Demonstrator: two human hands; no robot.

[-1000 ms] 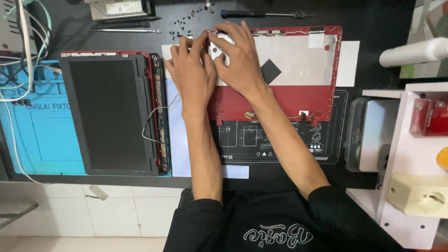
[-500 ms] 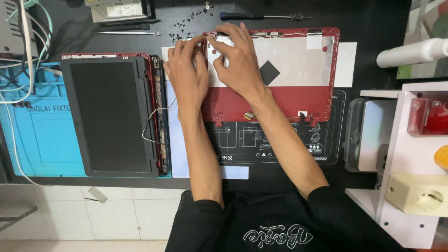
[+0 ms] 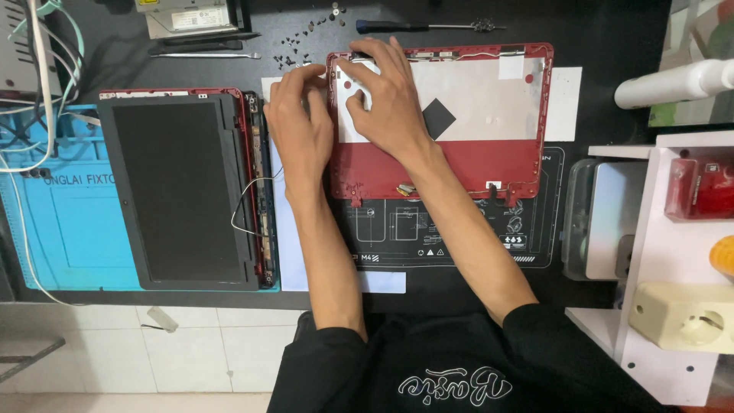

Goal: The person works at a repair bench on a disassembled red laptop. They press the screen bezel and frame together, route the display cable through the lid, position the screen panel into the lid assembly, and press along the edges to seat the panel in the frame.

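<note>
Black bench (image 3: 612,46), blue mat (image 3: 61,229); hands (image 3: 344,115) on red lid (image 3: 459,164), prob. pressing.

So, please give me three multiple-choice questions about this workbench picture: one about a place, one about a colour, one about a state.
1. Where does the screwdriver lie?
A. beyond the red cover
B. on the blue mat
C. on the white shelf

2. What colour is the frame of the laptop cover under the hands?
A. blue
B. red
C. green

3. How is the right hand?
A. lifted clear
B. closed round a tool
C. spread flat on the cover

Answers: 1 A, it lies past the cover's far edge; 2 B, its rim is red; 3 C, its fingers press the cover beside the left hand.
</note>
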